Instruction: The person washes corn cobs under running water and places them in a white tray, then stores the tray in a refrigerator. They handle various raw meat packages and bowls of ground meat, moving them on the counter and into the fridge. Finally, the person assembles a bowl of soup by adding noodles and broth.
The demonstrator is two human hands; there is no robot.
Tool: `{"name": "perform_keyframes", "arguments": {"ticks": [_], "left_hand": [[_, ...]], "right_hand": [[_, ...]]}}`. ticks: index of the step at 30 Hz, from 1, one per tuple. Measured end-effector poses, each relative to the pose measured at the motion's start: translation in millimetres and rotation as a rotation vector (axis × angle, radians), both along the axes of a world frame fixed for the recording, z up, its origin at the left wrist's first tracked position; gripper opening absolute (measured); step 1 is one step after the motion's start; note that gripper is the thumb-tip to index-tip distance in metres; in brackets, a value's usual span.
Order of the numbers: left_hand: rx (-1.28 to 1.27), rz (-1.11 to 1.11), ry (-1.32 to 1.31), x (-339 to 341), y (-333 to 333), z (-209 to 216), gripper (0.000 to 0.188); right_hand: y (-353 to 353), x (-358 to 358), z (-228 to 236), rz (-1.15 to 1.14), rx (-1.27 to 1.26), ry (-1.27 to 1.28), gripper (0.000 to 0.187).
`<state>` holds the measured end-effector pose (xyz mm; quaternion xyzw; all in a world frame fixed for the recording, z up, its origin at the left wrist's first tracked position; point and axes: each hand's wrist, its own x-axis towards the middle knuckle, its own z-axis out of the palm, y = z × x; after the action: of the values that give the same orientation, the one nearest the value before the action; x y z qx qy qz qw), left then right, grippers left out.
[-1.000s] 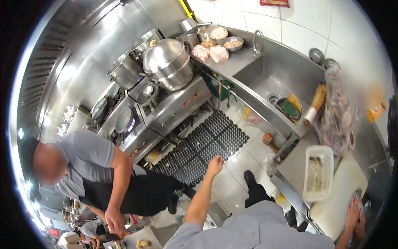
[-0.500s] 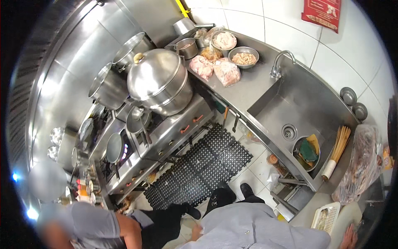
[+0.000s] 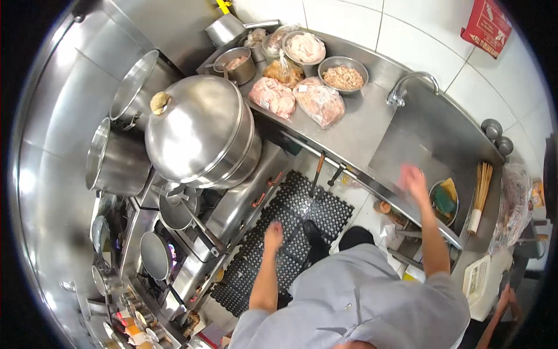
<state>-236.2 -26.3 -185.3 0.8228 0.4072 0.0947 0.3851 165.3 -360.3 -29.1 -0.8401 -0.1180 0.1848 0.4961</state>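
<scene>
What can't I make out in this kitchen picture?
In the head view:
Right hand: motion blur hides its exact pose.
Sink: the part of its floor behind that hand is hidden by it.
Big steel pot: its domed lid hides the inside.
Plastic bag: crinkled, shiny film obscures its contents.
Another person's forearm: the dark rim cuts off the body beyond.

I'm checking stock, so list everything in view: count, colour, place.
Lidded pot: 1, silver, on stove
Tall pots: 2, silver, beside it
Pans: 2 at least, grey, on stove
Meat bags: 2, pink, on counter
Food bowls: 2, silver, on counter
Tap: 1, silver, behind sink
Scourer: 1, green, in sink
Brush: 1, tan, by sink
Tray: 1, white, lower right
Mat: 1, black, floor
Small items: uncountable, mixed, lower left
Other person's hands: 2, bare, lower right
Left hand: 1, bare, above mat
Right hand: 1, blurred, over sink
</scene>
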Motion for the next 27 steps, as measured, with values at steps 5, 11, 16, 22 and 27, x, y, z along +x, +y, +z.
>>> {"name": "perform_keyframes", "arguments": {"ticks": [5, 11, 16, 22, 27], "left_hand": [[0.012, -0.168, -0.3, 172.2, 52.7, 101.5, 0.02], [0.578, -0.286, -0.117, 299.4, 76.0, 140.1, 0.047], [0.713, -0.519, 0.056, 322.8, 1.4, 130.2, 0.068], [0.542, -0.907, -0.139, 397.1, -121.1, 130.9, 0.067], [0.259, -1.044, -0.255, 487.5, -153.1, 106.1, 0.051]], "right_hand": [[63.4, 153.4, 28.6, -0.392, 0.411, 0.117, 0.054], [112.0, 186.1, 16.3, -0.243, 0.582, 0.168, 0.06], [103.5, 181.3, 4.4, -0.108, 0.376, -0.087, 0.05], [85.5, 209.4, -26.2, 0.082, 0.488, -0.075, 0.037], [70.6, 188.4, 26.6, 0.129, 0.171, 0.089, 0.029]]}}
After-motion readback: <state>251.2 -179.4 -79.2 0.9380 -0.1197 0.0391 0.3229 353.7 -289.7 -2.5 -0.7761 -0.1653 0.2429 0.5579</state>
